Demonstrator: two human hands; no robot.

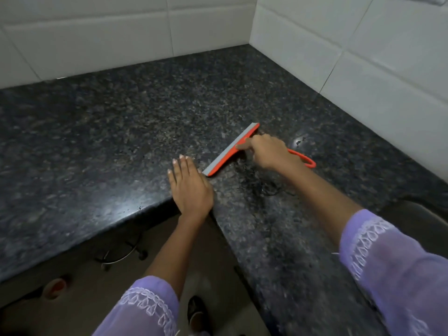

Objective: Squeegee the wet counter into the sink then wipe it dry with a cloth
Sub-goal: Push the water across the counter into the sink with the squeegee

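The right hand has its grip closed on the squeegee, blade down on the surface, forefinger pressing for contact. The left hand, open and flat, braces just beside the blade's near end.

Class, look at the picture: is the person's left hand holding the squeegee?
No, the left hand lies flat on the counter; the right hand grips the squeegee.

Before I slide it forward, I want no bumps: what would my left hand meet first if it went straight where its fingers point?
Probably nothing soon. The left hand lies flat on the counter, fingers toward the back wall. The squeegee sits just right of that line; bare counter runs to the wall.
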